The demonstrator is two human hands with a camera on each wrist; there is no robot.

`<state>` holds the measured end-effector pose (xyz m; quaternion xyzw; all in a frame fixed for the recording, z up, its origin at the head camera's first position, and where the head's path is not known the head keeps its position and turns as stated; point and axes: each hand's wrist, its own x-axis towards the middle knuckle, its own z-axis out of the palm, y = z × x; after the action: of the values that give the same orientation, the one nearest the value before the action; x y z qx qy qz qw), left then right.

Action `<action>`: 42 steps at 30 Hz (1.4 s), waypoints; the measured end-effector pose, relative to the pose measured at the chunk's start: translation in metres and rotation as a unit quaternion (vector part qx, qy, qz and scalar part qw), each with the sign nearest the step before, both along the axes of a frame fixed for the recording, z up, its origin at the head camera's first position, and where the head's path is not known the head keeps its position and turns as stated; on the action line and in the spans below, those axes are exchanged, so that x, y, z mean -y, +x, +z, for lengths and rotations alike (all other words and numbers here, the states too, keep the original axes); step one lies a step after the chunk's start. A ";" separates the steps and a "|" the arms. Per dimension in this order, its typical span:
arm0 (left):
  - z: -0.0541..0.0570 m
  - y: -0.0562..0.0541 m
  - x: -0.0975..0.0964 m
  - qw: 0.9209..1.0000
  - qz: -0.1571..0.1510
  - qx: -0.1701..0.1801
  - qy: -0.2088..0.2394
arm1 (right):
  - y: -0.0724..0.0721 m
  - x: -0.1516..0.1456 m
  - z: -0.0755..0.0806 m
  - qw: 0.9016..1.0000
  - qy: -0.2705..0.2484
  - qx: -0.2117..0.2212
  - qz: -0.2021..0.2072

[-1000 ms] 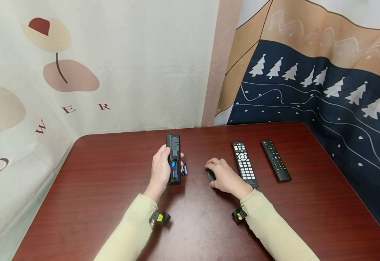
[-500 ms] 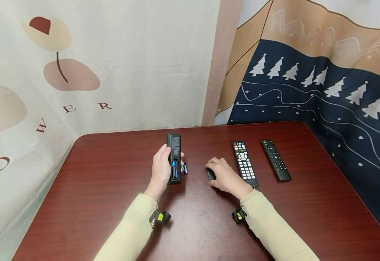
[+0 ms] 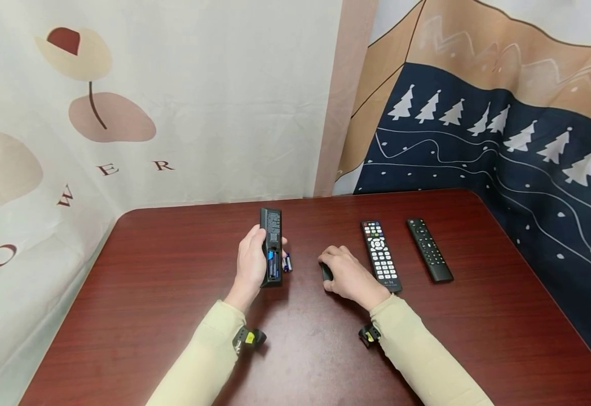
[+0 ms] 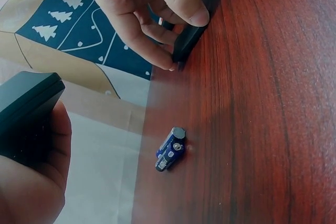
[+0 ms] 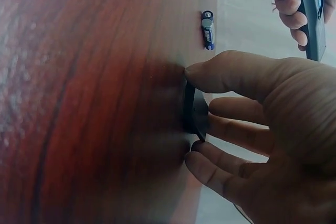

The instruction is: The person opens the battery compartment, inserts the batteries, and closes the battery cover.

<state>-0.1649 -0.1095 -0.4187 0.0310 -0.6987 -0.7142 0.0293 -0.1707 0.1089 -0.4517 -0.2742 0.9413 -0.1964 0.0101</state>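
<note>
Your left hand (image 3: 251,258) holds the opened remote (image 3: 271,234) above the surface (image 3: 173,316), back up, its long axis running away from you, compartment end nearest.
That hand's fingers are clamped around the opened remote, whose compartment shows blue batteries (image 3: 273,264), count unclear. Just right of the opened remote lie two loose batteries (image 4: 171,149), touching each other. Farther right of it is one black flat piece (image 3: 327,272), pinched in your right hand (image 3: 350,274), thumb and fingers parted by its width. Farthest right of it lie a white-buttoned remote (image 3: 379,251), then an all-black remote (image 3: 429,250), both lengthwise away from you.
</note>
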 end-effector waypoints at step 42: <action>-0.002 0.000 -0.002 1.000 -0.004 -0.004 0.005 | 0.008 0.006 0.010 0.986 -0.143 -0.077 0.017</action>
<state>-0.1652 -0.1073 -0.4211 0.0256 -0.6949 -0.7181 0.0288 -0.1631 0.1027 -0.4422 -0.3036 0.8965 -0.3072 -0.0987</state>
